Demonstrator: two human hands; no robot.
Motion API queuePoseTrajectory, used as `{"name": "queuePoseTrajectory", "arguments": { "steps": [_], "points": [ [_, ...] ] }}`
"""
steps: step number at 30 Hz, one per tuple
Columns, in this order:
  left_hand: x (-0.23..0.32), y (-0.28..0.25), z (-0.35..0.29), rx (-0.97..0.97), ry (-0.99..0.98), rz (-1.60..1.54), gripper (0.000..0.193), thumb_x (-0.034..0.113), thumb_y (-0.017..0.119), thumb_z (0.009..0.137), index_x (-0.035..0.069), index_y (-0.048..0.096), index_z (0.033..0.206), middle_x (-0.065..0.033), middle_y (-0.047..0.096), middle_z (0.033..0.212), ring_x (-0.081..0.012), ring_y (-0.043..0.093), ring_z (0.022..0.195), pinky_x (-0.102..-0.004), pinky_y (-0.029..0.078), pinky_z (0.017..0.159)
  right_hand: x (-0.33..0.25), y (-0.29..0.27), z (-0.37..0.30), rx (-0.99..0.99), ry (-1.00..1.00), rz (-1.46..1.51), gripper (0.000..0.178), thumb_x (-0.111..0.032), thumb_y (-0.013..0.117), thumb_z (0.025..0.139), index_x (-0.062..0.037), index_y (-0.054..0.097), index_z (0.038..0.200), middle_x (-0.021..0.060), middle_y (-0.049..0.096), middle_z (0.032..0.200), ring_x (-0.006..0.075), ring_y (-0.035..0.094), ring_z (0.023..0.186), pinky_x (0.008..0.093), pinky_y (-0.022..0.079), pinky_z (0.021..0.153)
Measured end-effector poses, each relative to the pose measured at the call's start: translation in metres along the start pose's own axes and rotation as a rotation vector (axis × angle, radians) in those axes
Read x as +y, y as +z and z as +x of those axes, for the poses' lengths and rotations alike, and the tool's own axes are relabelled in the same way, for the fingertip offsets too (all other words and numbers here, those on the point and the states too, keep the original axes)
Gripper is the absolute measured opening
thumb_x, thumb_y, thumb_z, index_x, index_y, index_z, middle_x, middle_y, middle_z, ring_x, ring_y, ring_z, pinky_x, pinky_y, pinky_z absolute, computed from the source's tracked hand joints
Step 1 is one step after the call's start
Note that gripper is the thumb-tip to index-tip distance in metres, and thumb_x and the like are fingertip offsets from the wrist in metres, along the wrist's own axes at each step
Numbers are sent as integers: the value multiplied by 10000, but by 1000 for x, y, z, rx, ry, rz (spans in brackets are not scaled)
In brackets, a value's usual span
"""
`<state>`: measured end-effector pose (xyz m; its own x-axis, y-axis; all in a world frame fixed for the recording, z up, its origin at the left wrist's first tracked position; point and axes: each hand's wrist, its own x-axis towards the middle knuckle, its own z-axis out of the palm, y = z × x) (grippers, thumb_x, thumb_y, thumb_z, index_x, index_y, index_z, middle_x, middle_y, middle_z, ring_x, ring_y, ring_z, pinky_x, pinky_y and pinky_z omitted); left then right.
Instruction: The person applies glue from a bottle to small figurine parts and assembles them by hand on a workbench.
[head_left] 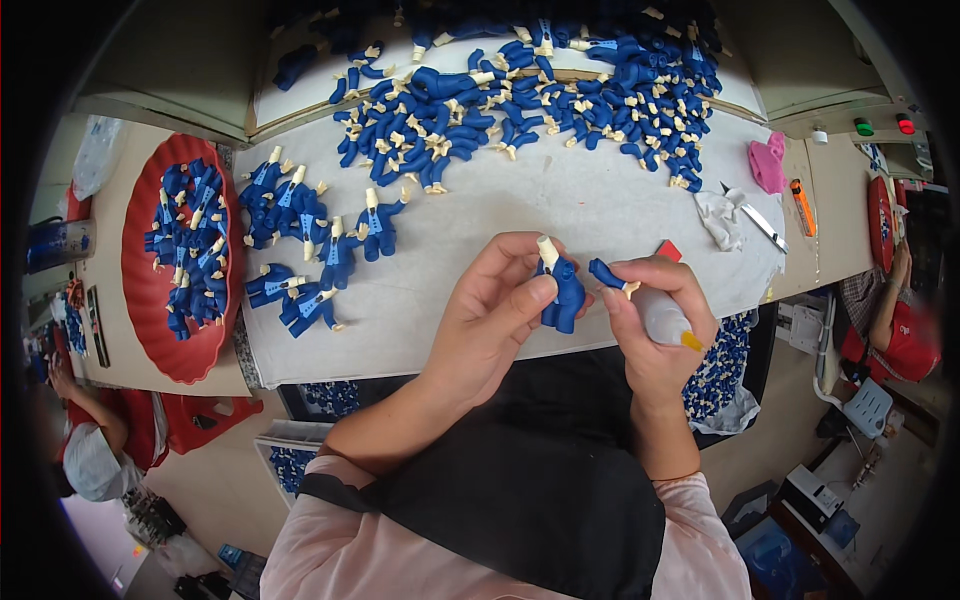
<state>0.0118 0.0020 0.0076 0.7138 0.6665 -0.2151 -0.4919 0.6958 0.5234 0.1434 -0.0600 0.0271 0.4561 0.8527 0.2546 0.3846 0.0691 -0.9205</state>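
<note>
We've got the L hand point(480, 325) pinching a blue figure point(568, 295), thumb on the front & fingers behind, so that grip is closed firmly on it. The figure is upright, cream neck stub on top, held just above the near edge of the white cloth point(620, 215). Our R hand point(655, 365) has a small arm pc point(603, 273) b/w thumb & index, blue sleeve end toward the figure, cream end toward the palm. The two pcs are just beside each other; can't tell if they touch. Same R hand also carries a white squeeze bottle point(662, 316) in the curl of the fingers (yellow tip point(691, 341) aimed down & to the R, away from the figure).

Behind the R hand we see a small red pc point(669, 250). On the L side of the cloth lie several assembled figures point(305, 215), & next to them a red scalloped tray point(233, 265) w/ more of the same. At the back, a big heap of loose parts point(470, 115), blue w/ cream ends. To the R: a crumpled white rag point(718, 222), a pale knife point(765, 230), a pink cloth point(766, 162) & an orange cutter point(802, 208). Far R we spot a co-worker in a red top point(912, 345).
</note>
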Motion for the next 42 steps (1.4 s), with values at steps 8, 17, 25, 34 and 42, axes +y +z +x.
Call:
{"name": "queuePoseTrajectory", "arguments": {
  "steps": [8, 17, 25, 34, 42],
  "points": [
    [-6, -2, -1, 44, 72, 162, 225, 70, 532, 827, 50, 455, 1037, -22, 505, 982, -76, 499, 844, -216, 416, 725, -3, 2, -3, -16, -222, -62, 259, 73, 676, 601, -6, 587, 831, 79, 592, 695, 137, 547, 555, 210, 416, 499],
    [-4, -4, -1, -2, 109, 223, 247, 67, 538, 825, 22, 454, 1053, -28, 522, 969, -80, 508, 850, -216, 423, 714, -4, 5, -2, -3, -309, -186, 249, 60, 686, 586, -2, 582, 804, 90, 586, 652, 173, 545, 542, 229, 416, 476],
    [-5, -9, 0, -40, 207, 309, 254, 18, 534, 814, 3, 456, 1056, -50, 523, 978, -94, 512, 886, -218, 419, 739, -12, 6, -4, -15, -200, -209, 251, 70, 678, 586, -3, 581, 806, 91, 584, 652, 173, 555, 551, 231, 421, 481],
    [-4, -13, 1, -68, 231, 384, 244, -17, 534, 802, -12, 475, 1038, -62, 519, 979, -105, 519, 876, -227, 422, 752, -13, 6, -4, -61, -208, -256, 270, 77, 669, 581, -5, 577, 822, 89, 585, 672, 186, 554, 560, 248, 428, 499],
    [-12, -7, 1, 4, 431, 469, 223, -26, 582, 759, -2, 530, 975, -86, 552, 933, -137, 541, 865, -235, 446, 727, -21, 6, -6, -54, -175, -312, 210, 90, 631, 638, 11, 567, 822, 117, 586, 740, 150, 553, 618, 209, 418, 562]
  ]
}}
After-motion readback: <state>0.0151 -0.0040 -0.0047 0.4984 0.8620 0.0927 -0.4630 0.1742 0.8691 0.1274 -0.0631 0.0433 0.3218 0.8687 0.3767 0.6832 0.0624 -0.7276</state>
